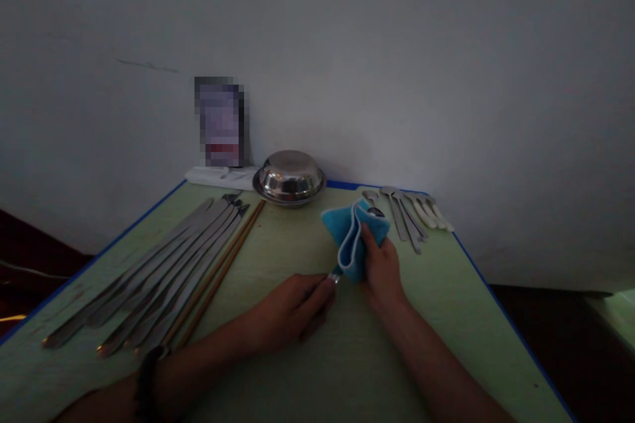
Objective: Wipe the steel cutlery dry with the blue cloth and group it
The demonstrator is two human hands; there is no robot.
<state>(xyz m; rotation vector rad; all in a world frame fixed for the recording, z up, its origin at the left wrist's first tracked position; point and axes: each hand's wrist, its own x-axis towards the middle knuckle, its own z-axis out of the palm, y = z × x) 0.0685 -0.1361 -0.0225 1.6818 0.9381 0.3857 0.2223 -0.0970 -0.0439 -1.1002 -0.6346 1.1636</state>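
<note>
My left hand (pixel 307 304) is closed on the handle end of a metal spoon (pixel 376 212), above the middle of the table. A folded blue cloth (pixel 342 228) with a pale edge is wrapped about the spoon, and my right hand (pixel 384 268) pinches it there. The spoon's bowl shows past the cloth's far side, while most of its handle is hidden. Several other spoons (pixel 401 215) lie beyond my right hand, some with white handles (pixel 421 213). Left of my left hand are a pair of wooden chopsticks (pixel 221 271) and several long metal utensils (pixel 163 277), side by side.
An upturned shiny metal bowl (pixel 290 175) stands at the table's back edge. To its left lie a white flat item (pixel 218 177) and a blurred upright object (pixel 221 122) against the wall (pixel 397 79). The pale green table (pixel 288 244) has blue edging.
</note>
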